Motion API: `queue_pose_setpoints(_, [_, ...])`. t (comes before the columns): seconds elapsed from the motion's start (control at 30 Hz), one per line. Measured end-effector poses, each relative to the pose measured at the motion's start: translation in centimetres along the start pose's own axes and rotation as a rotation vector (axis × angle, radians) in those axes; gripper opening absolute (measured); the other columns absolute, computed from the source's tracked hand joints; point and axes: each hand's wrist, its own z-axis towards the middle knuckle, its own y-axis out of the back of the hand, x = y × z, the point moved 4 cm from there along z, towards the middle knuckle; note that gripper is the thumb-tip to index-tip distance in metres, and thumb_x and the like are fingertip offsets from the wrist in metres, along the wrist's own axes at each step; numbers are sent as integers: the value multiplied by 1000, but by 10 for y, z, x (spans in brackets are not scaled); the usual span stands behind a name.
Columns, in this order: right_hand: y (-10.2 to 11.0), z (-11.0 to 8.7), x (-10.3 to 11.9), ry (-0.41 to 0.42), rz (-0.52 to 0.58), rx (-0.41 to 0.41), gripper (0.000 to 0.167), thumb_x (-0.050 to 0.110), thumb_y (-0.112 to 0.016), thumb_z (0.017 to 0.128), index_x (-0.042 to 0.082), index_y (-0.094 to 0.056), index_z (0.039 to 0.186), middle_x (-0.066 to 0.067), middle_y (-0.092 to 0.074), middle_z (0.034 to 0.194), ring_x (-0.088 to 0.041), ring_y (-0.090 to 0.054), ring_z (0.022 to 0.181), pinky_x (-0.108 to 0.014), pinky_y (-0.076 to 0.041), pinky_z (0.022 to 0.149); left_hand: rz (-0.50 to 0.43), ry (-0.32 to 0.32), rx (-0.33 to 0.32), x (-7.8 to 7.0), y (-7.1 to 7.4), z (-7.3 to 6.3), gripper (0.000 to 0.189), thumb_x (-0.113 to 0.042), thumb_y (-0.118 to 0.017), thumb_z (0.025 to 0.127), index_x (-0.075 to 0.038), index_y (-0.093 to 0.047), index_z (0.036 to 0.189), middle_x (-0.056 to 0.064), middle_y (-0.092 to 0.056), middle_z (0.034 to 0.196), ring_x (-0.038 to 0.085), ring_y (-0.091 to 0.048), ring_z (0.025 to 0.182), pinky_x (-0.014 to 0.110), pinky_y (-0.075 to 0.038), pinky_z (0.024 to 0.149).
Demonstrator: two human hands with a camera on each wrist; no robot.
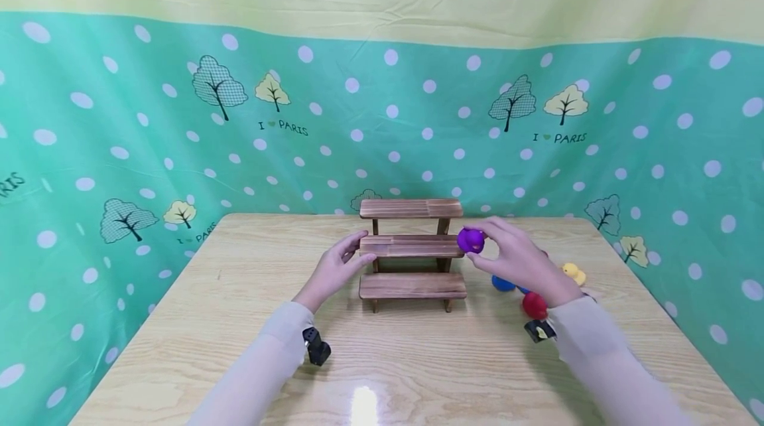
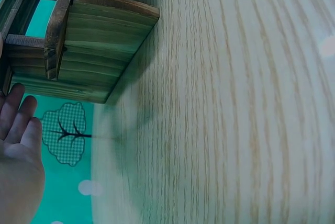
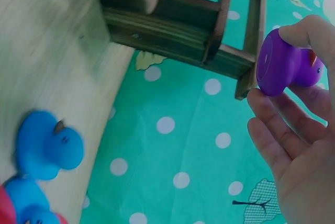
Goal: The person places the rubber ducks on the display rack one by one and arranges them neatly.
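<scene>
A purple rubber duck (image 1: pixel 470 240) is pinched between the thumb and fingers of my right hand (image 1: pixel 516 255), beside the right end of a wooden three-step shelf (image 1: pixel 412 247). In the right wrist view the purple duck (image 3: pixel 280 64) is tilted, its flat underside facing the shelf frame (image 3: pixel 157 30). My left hand (image 1: pixel 337 267) is at the shelf's left end, level with the middle step, its fingers loosely extended and holding nothing. Whether those fingertips touch the wood cannot be told. Only part of the left hand (image 2: pixel 18 156) shows in the left wrist view.
Right of the shelf, partly behind my right forearm, lie a red duck (image 1: pixel 534 305), a yellow duck (image 1: pixel 573 273) and blue ducks (image 3: pixel 49 145). The wooden table (image 1: pixel 197 320) ends at a green dotted curtain (image 1: pixel 334 114) behind the shelf.
</scene>
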Motion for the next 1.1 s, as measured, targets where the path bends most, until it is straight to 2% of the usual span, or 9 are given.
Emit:
queue_pose_setpoints(0.23, [-5,18,10,10,37,-41,49,19,-83,83,6,-67,127,-7,-64,121,-28,-61,113,-48,-56,93,24,18,-4,-1,-1,0,65,-36,-75,92,-11,-51,147,8,-49,149,25,-47,135,34,-36,115])
queue_pose_setpoints(0.33, [-9,25,13,9,59,-27,50,20,-82,84,6,-65,129,-8,-63,123,-25,-61,110,-44,-57,89,28,20,0,-1,-1,0,65,-37,-75,92,-12,-51,147,7,-49,150,24,-47,135,32,-37,115])
queue_pose_setpoints(0.6, [-23,43,22,19,144,-4,49,20,-80,87,7,-63,132,-6,-62,125,-21,-60,109,-39,-57,90,24,18,5,-4,0,-1,64,-33,-74,93,-8,-50,147,10,-48,149,27,-47,135,35,-36,115])
queue_pose_setpoints(0.83, [-32,61,33,26,193,19,49,17,-79,87,7,-63,133,-7,-61,126,-21,-59,104,-34,-59,80,16,26,3,-3,-1,-1,64,-33,-74,93,-9,-49,148,10,-48,150,26,-46,136,35,-36,116])
queue_pose_setpoints(1.1, [-48,80,41,56,205,35,49,17,-80,87,6,-64,132,-7,-62,125,-21,-60,110,-40,-53,95,17,25,10,-2,-1,0,64,-34,-74,93,-11,-49,148,10,-46,152,27,-45,137,35,-35,116])
